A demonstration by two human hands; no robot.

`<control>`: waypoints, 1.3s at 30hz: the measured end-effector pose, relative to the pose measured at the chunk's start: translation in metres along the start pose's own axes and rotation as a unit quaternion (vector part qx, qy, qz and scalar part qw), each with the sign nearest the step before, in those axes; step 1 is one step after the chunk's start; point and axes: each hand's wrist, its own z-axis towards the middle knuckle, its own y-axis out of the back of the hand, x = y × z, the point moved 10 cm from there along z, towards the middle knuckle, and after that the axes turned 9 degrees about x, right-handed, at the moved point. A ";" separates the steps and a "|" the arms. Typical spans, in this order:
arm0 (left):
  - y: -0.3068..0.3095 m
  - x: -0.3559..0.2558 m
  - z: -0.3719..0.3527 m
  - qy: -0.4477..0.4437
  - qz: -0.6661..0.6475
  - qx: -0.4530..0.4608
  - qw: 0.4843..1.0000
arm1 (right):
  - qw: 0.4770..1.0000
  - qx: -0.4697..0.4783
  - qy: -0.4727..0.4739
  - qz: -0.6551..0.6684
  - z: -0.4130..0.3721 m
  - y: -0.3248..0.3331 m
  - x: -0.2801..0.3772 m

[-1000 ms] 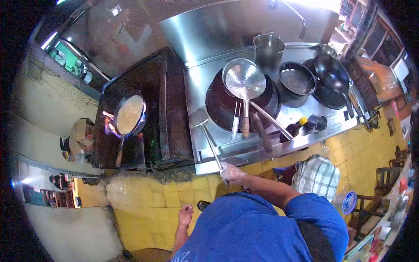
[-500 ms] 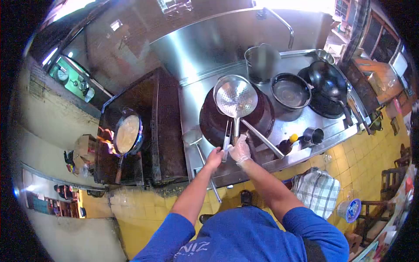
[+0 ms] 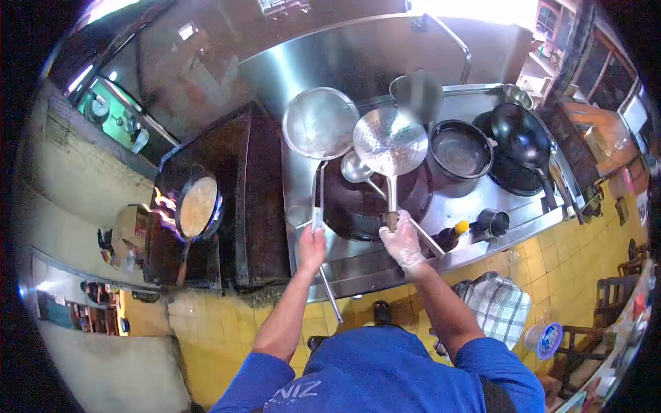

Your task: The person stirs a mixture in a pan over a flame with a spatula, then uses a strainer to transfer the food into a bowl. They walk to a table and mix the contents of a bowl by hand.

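Steel strainer (image 3: 321, 124), skimmer (image 3: 389, 141) lengthwise, bowls pointing away; left grip (image 3: 312, 244), right grip (image 3: 403, 241) clamp their handles.

Steel counter (image 3: 469, 201): large dark wok (image 3: 358, 206), black pan (image 3: 460, 148), steel pot (image 3: 416, 95), second wok (image 3: 518, 131), yellow-capped bottle (image 3: 454, 234), small cup (image 3: 493, 221).

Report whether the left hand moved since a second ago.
Yes: the left hand rose from beside the hip to the counter edge and grips the strainer handle.

A round mesh strainer (image 3: 321, 124) is held beside the dark wok's (image 3: 351, 206) left edge; a perforated skimmer (image 3: 390, 141) is held tilted above it.
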 end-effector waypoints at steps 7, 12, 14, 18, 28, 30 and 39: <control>0.008 0.013 -0.026 0.042 -0.153 0.007 0.987 | 0.998 0.010 0.022 -0.060 0.009 -0.063 -0.006; -0.039 0.009 -0.047 0.124 -0.270 0.090 0.950 | 0.999 -0.008 0.016 -0.032 0.009 -0.090 -0.025; -0.069 0.023 -0.036 0.150 -0.332 0.139 0.921 | 0.999 -0.013 0.017 -0.039 0.004 -0.083 -0.020; -0.100 0.041 -0.013 0.180 -0.241 0.182 0.936 | 0.987 0.045 0.109 -0.110 -0.036 -0.083 -0.010; -0.100 0.068 -0.001 0.191 -0.234 0.282 0.911 | 0.956 0.263 -0.090 -0.098 -0.247 0.004 -0.117; -0.087 0.048 -0.023 0.172 -0.222 0.281 0.918 | 0.926 0.224 -0.196 -0.232 -0.296 0.025 -0.190; -0.096 0.089 -0.206 0.178 -0.148 0.475 0.849 | 0.798 0.137 -0.531 -0.249 -0.677 -0.064 -0.361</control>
